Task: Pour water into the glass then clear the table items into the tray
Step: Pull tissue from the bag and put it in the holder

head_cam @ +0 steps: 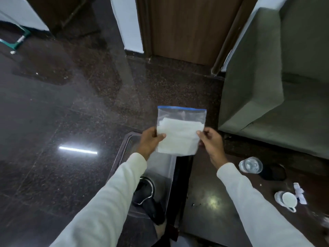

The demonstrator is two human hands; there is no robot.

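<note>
A clear zip bag (180, 131) with a blue seal strip and folded white paper inside is held up in front of me. My left hand (151, 141) pinches its left edge and my right hand (211, 141) pinches its right edge. Below the bag lies a metal tray (165, 168) on the floor, with a dark object and a metal ring (147, 191) in its near part. On the dark table (210, 198) at the right stand a glass of water (251, 164) and a white cup (289, 199).
A small white wrapper (300, 192) lies beside the cup, and a dark object (274, 172) sits behind the glass. A grey-green sofa (277, 86) fills the right side. A wooden door (187, 27) stands ahead. Polished dark floor (53, 122) spreads to the left.
</note>
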